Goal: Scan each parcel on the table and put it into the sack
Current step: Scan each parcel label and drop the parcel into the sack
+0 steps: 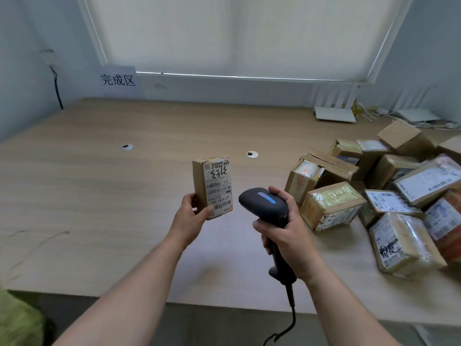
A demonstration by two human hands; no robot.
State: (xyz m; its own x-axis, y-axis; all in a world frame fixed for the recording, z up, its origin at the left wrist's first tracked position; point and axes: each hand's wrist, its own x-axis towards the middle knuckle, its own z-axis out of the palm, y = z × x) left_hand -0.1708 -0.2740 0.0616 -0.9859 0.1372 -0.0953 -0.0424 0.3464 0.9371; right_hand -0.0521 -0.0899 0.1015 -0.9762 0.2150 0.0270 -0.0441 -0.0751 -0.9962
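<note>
Over table [99,196] | my left hand [192,216] grips parcel [212,187] upright, label facing me | right hand [287,236] grips scanner [264,201], head just right of label

Pale wood-grain table [99,196] spans the view, two round grommets [252,154] set in it. Far wall [30,58] light blue-grey. Wide window, white roller blind [237,33] lowered, daylight diffuse. Paper sign [117,81] far left; white devices, possibly routers [335,113], far right.

Your held parcel [212,187] sits left of the scanner [268,208]; parcel pile [379,193] right on the bench [99,183]; sign [118,79] behind-left.
</note>
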